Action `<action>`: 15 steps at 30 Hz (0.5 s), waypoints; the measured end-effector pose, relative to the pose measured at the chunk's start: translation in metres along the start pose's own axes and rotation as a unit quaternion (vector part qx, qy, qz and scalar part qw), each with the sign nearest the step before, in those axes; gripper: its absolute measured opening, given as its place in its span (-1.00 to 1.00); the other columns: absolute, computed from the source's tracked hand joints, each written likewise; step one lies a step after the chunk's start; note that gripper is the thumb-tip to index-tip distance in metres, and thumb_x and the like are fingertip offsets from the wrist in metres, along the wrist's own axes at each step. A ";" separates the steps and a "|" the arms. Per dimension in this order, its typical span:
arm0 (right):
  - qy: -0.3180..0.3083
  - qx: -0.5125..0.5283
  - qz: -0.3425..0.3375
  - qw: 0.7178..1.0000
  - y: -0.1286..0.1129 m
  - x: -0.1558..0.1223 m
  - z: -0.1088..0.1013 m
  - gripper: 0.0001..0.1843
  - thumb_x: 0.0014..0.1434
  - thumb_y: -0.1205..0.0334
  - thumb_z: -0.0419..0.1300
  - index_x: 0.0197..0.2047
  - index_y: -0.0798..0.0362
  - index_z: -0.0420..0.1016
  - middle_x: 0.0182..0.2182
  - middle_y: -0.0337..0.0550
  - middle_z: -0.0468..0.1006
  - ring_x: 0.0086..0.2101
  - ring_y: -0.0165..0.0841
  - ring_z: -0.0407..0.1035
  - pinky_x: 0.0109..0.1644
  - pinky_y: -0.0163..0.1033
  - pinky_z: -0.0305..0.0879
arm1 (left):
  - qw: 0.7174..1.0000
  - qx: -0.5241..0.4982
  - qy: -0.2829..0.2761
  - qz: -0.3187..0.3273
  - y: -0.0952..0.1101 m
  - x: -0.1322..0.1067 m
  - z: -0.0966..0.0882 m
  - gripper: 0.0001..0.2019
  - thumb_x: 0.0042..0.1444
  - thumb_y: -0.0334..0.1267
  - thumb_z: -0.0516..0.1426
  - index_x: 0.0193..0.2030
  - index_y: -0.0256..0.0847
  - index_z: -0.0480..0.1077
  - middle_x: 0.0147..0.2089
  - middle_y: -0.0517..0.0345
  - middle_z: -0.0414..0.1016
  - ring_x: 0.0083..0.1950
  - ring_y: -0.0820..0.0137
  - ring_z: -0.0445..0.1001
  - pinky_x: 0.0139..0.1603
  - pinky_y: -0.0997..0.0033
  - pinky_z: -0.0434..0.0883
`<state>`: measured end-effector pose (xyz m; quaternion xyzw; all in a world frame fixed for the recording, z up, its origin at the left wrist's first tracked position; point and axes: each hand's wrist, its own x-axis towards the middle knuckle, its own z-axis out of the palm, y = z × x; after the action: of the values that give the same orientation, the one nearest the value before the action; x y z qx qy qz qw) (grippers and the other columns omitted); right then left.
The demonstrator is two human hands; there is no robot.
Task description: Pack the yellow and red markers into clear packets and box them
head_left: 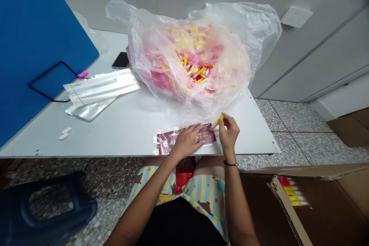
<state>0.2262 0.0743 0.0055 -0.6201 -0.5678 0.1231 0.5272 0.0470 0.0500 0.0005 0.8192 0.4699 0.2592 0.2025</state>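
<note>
My left hand (187, 141) lies flat with fingers spread on a dark red printed packet (168, 141) at the front edge of the white table (121, 123). My right hand (228, 132) pinches a small yellow piece (220, 118) right at the packet's open right end. Just behind both hands stands a big clear plastic bag (196, 57) filled with several yellow, pink and white small pieces.
A stack of clear sleeves (99, 88) and a phone (121, 60) lie to the left, and two white bits (65, 133) lie near the table edge. A blue board (34, 38) leans on the left. A cardboard box (302, 207) sits at lower right and a dark stool (49, 207) at lower left.
</note>
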 end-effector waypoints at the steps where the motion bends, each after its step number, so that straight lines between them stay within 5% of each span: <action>1: 0.012 -0.004 0.008 1.000 0.001 0.000 -0.001 -0.58 0.20 0.09 0.02 -0.01 0.17 0.45 -0.23 -0.08 0.43 -0.29 -0.56 0.32 -0.17 -0.45 0.32 | 1.000 0.000 0.000 0.000 0.000 0.000 0.000 -0.43 0.11 -0.20 0.17 0.26 -0.17 0.15 0.26 0.07 0.23 0.23 0.25 0.22 0.20 0.20 0.21; 5: 0.036 -0.020 0.013 0.999 0.003 -0.001 -0.004 -0.58 0.21 0.10 0.01 0.01 0.16 0.43 -0.21 -0.09 0.42 -0.28 -0.56 0.32 -0.18 -0.44 0.32 | 1.000 0.002 0.000 -0.002 0.000 0.000 0.000 -0.44 0.11 -0.18 0.17 0.25 -0.17 0.17 0.26 0.06 0.23 0.22 0.24 0.23 0.20 0.19 0.21; 15: 0.014 -0.076 -0.124 0.989 -0.006 -0.005 0.001 -0.68 0.25 0.16 0.01 -0.05 0.15 0.44 -0.30 -0.13 0.42 -0.32 -0.58 0.28 -0.14 -0.42 0.27 | 1.000 0.009 0.002 -0.001 0.002 0.000 -0.002 -0.45 0.12 -0.18 0.16 0.25 -0.14 0.17 0.25 0.04 0.24 0.22 0.22 0.24 0.17 0.18 0.23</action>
<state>0.2208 0.0695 0.0078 -0.5850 -0.6405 0.0044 0.4975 0.0472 0.0493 0.0027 0.8199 0.4736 0.2564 0.1941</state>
